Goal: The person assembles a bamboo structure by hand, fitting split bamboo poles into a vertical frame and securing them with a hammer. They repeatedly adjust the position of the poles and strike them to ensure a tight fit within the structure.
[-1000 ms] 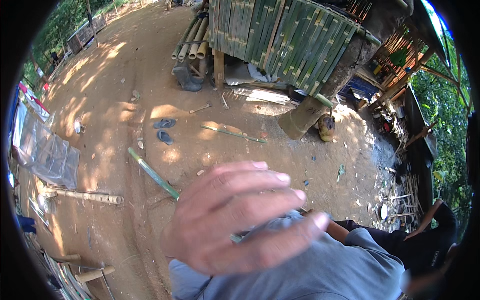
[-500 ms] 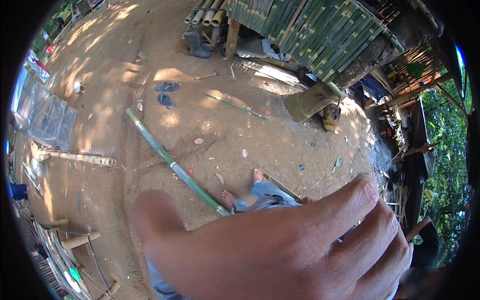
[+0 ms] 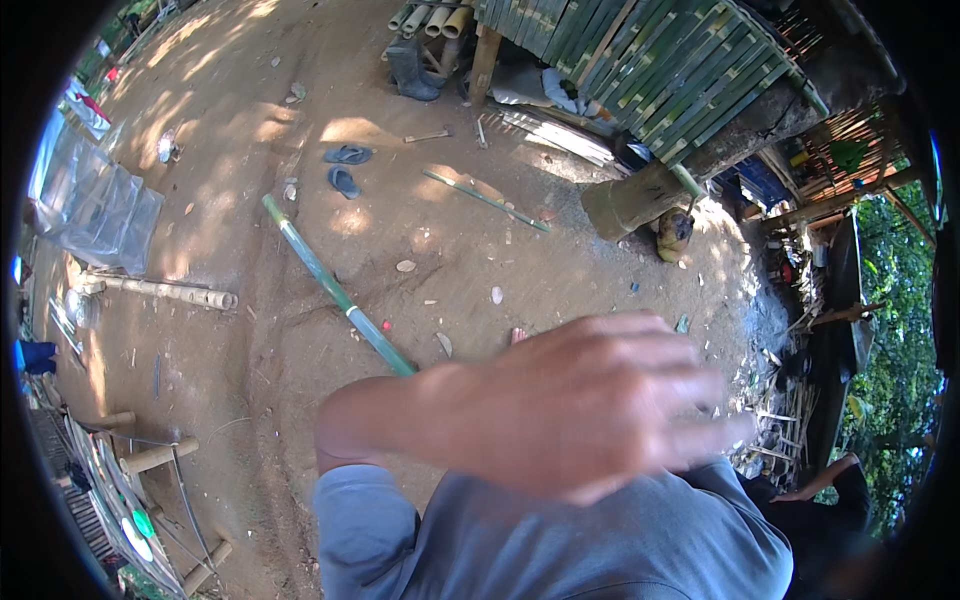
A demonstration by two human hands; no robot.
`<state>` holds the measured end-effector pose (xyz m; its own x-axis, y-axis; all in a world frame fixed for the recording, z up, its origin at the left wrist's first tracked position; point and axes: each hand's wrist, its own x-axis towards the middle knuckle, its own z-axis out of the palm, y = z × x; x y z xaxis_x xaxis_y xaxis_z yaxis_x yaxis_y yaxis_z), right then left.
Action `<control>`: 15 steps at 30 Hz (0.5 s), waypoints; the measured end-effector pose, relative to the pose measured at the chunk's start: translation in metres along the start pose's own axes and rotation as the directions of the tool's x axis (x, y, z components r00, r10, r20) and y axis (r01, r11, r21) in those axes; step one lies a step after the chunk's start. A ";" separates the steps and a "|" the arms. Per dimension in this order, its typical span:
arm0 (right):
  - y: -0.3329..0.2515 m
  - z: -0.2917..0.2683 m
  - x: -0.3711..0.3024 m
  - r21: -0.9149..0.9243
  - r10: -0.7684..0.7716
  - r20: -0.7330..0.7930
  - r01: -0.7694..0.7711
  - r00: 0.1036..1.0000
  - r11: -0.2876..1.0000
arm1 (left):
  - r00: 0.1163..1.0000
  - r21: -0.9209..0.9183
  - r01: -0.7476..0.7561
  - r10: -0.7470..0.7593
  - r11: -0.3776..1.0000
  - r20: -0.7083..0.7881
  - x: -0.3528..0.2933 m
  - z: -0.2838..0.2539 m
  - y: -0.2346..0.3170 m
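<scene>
My left hand point(image 3: 600, 405) is raised in front of my chest, its forearm bending in from the lower left. Motion smears it, but the fingers stretch to the right, slightly apart, and nothing shows in them. Beyond the wrist, a long green bamboo pole point(image 3: 330, 283) lies slantwise on the dirt, its near end hidden behind the arm. My right hand is out of sight. My grey-blue shirt point(image 3: 590, 545) fills the bottom, and a bit of bare foot point(image 3: 517, 335) shows above the hand.
A thin green bamboo strip point(image 3: 485, 200), dark sandals point(image 3: 347, 155), a hammer-like tool point(image 3: 427, 136) and rubber boots point(image 3: 410, 72) are on the ground ahead. A slatted bamboo platform point(image 3: 640, 70) stands at far right. Another person in dark clothes point(image 3: 845, 495) is at lower right.
My left hand has drawn back from close to the camera, and its fingers look straighter. More of my shirt and sleeve shows; my legs are now mostly covered.
</scene>
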<state>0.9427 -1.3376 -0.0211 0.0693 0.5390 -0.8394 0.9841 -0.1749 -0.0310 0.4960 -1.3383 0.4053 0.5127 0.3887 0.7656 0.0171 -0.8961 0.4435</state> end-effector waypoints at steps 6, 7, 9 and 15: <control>-0.001 0.013 0.010 0.007 -0.066 -0.018 0.066 0.998 0.998 | 0.238 -0.392 0.897 -0.971 0.206 0.034 -0.220 0.168 -0.173; 0.001 0.011 0.013 -0.010 -0.080 -0.026 0.079 0.996 0.997 | 0.055 -0.351 0.933 -0.996 0.078 -0.075 -0.293 0.215 -0.190; 0.020 0.015 0.021 -0.029 -0.094 -0.048 0.093 0.994 0.995 | -0.210 -0.493 0.861 -0.969 -0.121 -0.129 -0.428 0.297 -0.175; 0.032 0.044 0.040 -0.064 -0.180 0.017 0.180 0.984 0.982 | -0.758 -0.311 0.597 -0.647 -0.739 0.083 -0.633 0.333 0.032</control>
<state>0.9692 -1.3580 -0.0800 -0.1112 0.5477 -0.8293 0.9889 -0.0216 -0.1469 0.4582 -1.6846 -0.2200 -0.3285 0.2677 -0.9058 0.0264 0.9612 0.2745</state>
